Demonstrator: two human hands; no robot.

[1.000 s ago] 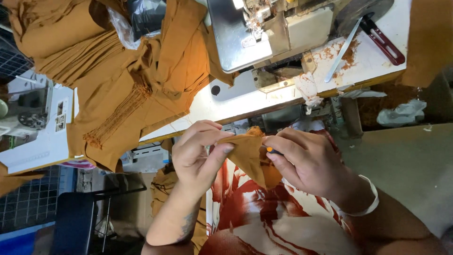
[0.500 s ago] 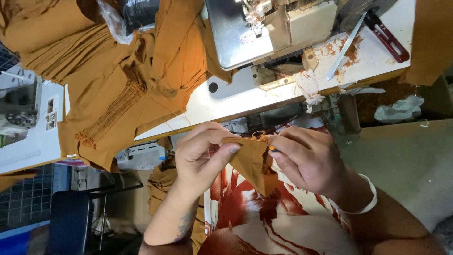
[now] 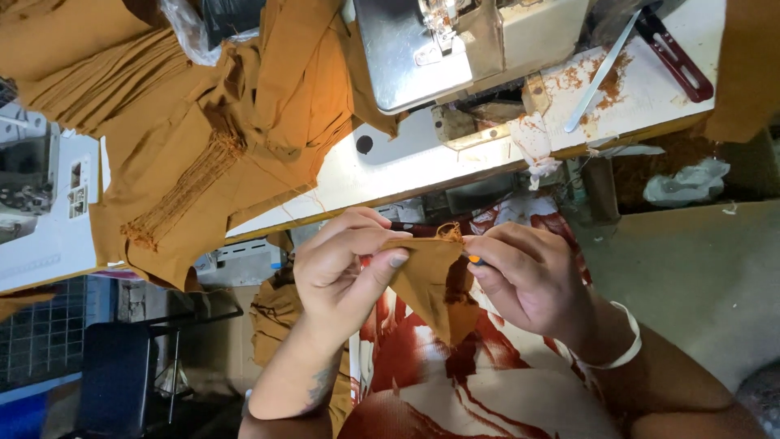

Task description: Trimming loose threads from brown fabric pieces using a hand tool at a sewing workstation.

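Observation:
My left hand [image 3: 345, 264] pinches the top left edge of a small mustard-brown fabric piece [image 3: 431, 284] between thumb and fingers. On the other side my right hand [image 3: 528, 276] grips the same piece, with a small orange-tipped tool [image 3: 474, 259] tucked between its fingers. The fabric hangs in a downward point over my lap, which is covered in red-and-white patterned cloth [image 3: 455, 382]. A frayed thread tuft [image 3: 449, 232] sits at the fabric's top edge. Both hands are held just below the front edge of the sewing table [image 3: 390, 183].
A sewing machine [image 3: 455, 41] stands on the table above my hands. A heap of mustard-brown garments [image 3: 179, 138] drapes over the table's left side. A metal ruler and a red-handled tool [image 3: 670, 49] lie at the right. A dark chair [image 3: 114, 374] stands lower left.
My hands have kept hold of the fabric piece and shifted slightly, with the fingers working along its top edge. The view has drifted a little.

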